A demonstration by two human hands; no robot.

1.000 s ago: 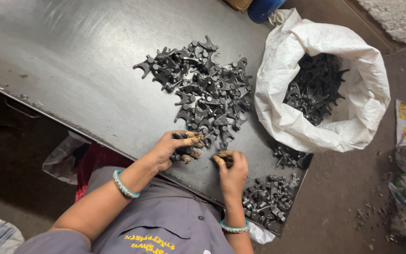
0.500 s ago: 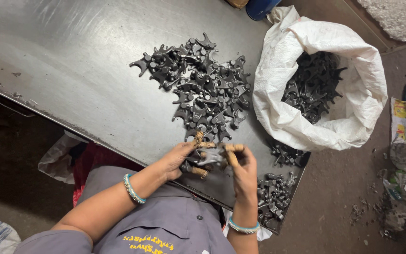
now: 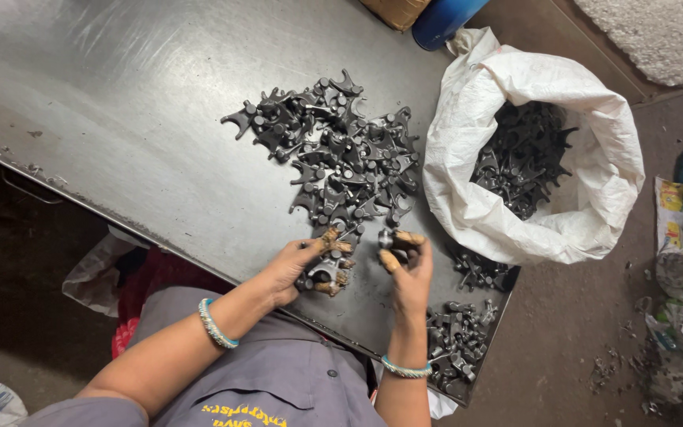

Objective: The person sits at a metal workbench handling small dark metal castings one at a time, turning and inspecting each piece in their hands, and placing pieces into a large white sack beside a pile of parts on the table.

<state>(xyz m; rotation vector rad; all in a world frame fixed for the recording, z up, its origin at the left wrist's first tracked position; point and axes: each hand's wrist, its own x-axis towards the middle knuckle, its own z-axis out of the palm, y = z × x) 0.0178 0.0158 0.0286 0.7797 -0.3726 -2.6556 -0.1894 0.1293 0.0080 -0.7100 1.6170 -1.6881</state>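
Forked metal parts [image 3: 341,166] | left hand [image 3: 298,265] grips one [image 3: 322,273] | right hand [image 3: 409,269] pinches another [image 3: 386,237]

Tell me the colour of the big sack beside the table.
The sack is white, seen in the head view.

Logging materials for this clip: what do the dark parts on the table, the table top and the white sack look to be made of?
Forked parts: likely cast or forged metal, dark and dull with faint glints. Table top: sheet metal, grey, smeared sheen with streaky reflections. White sack: probably woven plastic, crinkled, rolled rim.
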